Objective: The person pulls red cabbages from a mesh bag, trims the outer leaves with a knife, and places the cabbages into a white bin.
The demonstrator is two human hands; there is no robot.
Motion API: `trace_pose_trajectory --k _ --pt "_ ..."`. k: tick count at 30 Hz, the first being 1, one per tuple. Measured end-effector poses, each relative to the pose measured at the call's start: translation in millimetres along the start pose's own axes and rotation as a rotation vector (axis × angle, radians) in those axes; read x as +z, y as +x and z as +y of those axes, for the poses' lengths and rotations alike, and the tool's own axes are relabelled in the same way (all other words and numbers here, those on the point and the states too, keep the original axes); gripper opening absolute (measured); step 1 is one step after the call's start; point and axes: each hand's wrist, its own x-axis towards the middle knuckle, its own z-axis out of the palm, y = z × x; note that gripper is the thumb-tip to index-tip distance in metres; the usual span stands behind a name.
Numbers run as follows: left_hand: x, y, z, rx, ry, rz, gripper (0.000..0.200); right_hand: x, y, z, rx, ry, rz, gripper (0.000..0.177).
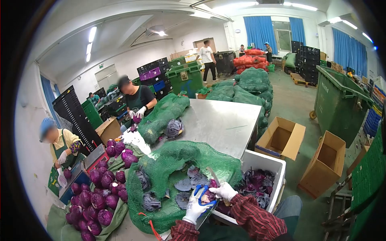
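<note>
My left hand (pixel 197 207), in a white glove with blue edging, is closed on a red cabbage (pixel 208 196) whose cut side looks pale. My right hand (pixel 225 192), gloved in white, grips a knife; its blade (pixel 213 176) points up and away above the cabbage, and the handle is hidden. Under and beyond my hands an opened green mesh bag (pixel 161 154) lies on the metal table (pixel 217 116). Loose dark outer leaves (pixel 183 184) rest on the mesh. A white foam box (pixel 280 170) full of purple leaf trimmings stands at my right.
Peeled red cabbages (pixel 96 201) are piled at the left on green cloth. Across the table, a co-worker (pixel 138 98) handles a cabbage; another person (pixel 60 144) stands far left. Cardboard boxes (pixel 325 156) and a green wheeled bin (pixel 337 100) occupy the right floor.
</note>
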Motion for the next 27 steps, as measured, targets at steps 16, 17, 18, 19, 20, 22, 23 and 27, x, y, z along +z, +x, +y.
trace_pose_trajectory --k 16,17,18,19,20,22,23,27 --pt "4 -7 -36 -0.133 -0.547 0.100 0.077 -2 65 59 -0.053 -0.595 0.340 0.038" --pt "3 -7 -39 -0.164 -0.578 0.087 0.076 -1 63 57 -0.011 -0.573 0.383 0.036" --pt "-1 -4 -33 -0.195 -0.610 0.073 0.075 0 58 52 0.032 -0.551 0.427 0.034" --pt "-1 -2 -32 -0.197 -0.609 0.070 0.075 0 46 38 0.030 -0.484 0.490 0.045" --pt "0 -1 -32 -0.210 -0.608 0.084 0.073 -3 40 35 -0.094 -0.373 0.500 0.054" --pt "4 1 -27 -0.232 -0.619 0.092 0.072 4 -6 -22 -0.241 -0.249 0.321 0.054" --pt "3 3 -21 -0.203 -0.580 0.061 0.073 12 -21 -30 -0.329 -0.306 0.219 0.055" --pt "-5 9 -9 -0.046 0.056 -0.094 0.081 22 -24 -3 -0.390 -0.443 0.092 0.042"
